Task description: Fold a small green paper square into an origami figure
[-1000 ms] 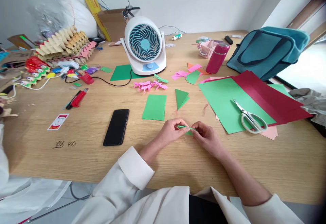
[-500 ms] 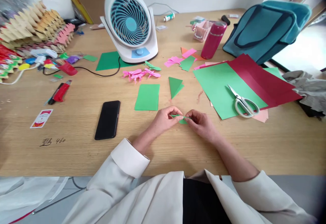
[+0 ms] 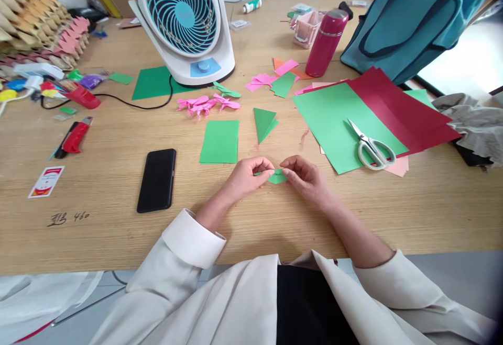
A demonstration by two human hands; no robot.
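A small piece of folded green paper [image 3: 277,177] is held just over the table between both hands. My left hand [image 3: 251,175] pinches its left side between thumb and fingers. At the right side, my right hand [image 3: 302,175] grips it the same way. Fingertips hide parts of the folds. Beyond the hands lie a stack of green paper rectangles [image 3: 219,142] and a folded green triangle [image 3: 263,123]. Several pink folded paper figures [image 3: 201,105] rest farther back, with a green folded figure [image 3: 227,90] beside them.
White-handled scissors [image 3: 373,148] lie on a large green sheet [image 3: 326,120], partly over red sheets [image 3: 401,109]. A black phone [image 3: 157,180] is on the left, a red cutter [image 3: 74,136] farther left. A fan [image 3: 184,25], magenta flask [image 3: 326,44] and teal bag [image 3: 412,25] stand behind.
The green paper has been tilted so more of its folded face shows between the hands. Both hands still pinch it. The whole view has shifted slightly.
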